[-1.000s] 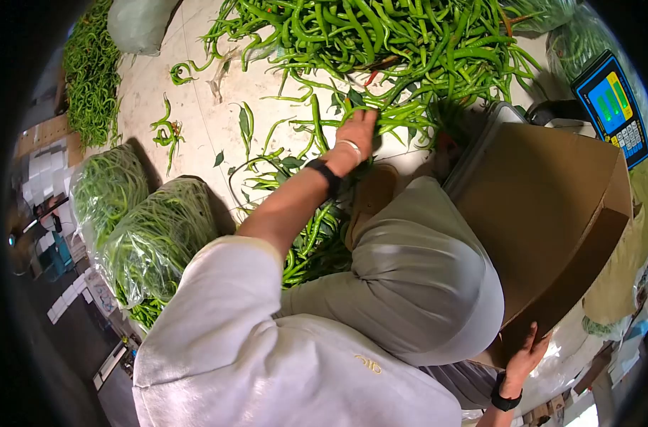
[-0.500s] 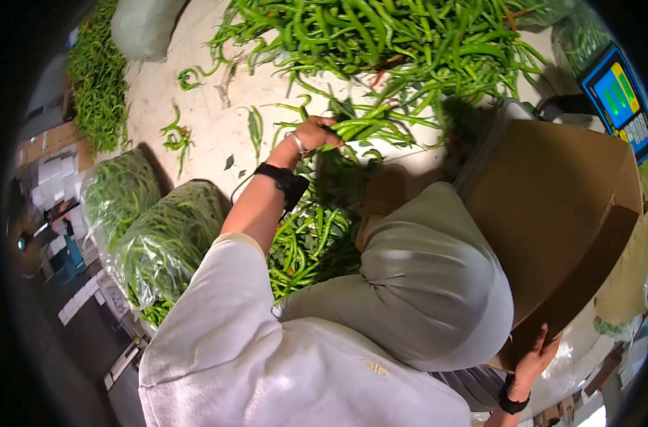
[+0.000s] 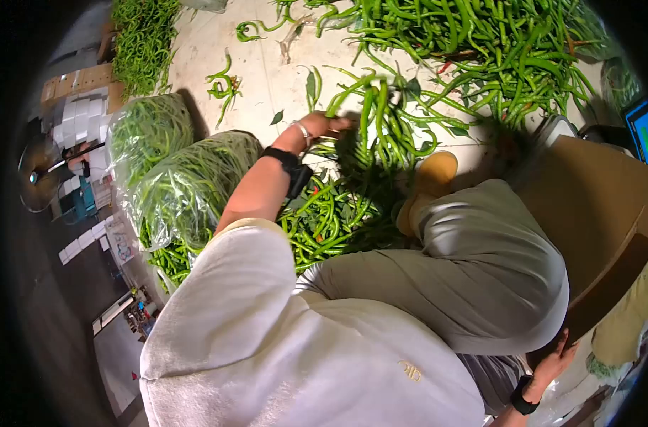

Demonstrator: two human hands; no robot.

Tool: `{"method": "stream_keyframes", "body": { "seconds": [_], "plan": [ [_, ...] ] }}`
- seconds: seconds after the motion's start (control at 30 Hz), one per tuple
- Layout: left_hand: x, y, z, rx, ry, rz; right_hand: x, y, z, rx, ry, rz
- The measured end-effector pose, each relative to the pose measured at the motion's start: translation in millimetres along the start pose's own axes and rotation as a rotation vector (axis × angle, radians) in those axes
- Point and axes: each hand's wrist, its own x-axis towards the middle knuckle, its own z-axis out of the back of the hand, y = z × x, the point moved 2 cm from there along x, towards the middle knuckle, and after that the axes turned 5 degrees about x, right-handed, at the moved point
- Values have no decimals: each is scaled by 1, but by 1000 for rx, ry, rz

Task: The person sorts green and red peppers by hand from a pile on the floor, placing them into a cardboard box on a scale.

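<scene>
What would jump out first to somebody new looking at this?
Probably the big heap of long green peppers spread over the pale floor at the top. Next, the left hand, with a bracelet and dark wristband, reaching in beside a looser bunch near the middle. Then the open cardboard box on the right, with the right hand at its lower edge.

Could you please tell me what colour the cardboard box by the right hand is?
The cardboard box is brown, best seen in the head view.
</scene>
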Motion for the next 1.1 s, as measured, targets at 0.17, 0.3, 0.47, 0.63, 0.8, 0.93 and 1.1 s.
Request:
{"method": "stream_keyframes", "body": {
  "seconds": [0.17, 0.3, 0.47, 0.63, 0.8, 0.93, 1.1],
  "plan": [
    [16, -9, -1, -360, -187, -401, -2, 13, 0, 46, -7, -51],
    [36, -97, -76, 72, -94, -771, -3, 18, 0, -6, 24, -50],
    [90, -174, -172, 829, -393, -883, -4, 31, -1, 18, -38, -139],
    [122, -161, -197, 867, -463, -634, -6, 17, -1, -12, -51, -108],
    [101, -111, -154, 740, -265, -771, -6, 43, -4, 19, -89, -194],
    [73, -99, -110, 776, -140, -687, -5, 38, -3, 21, -54, -166],
    [101, -160, -111, 652, -567, -858, -6, 30, -2, 127, -30, -168]
  ]
}}
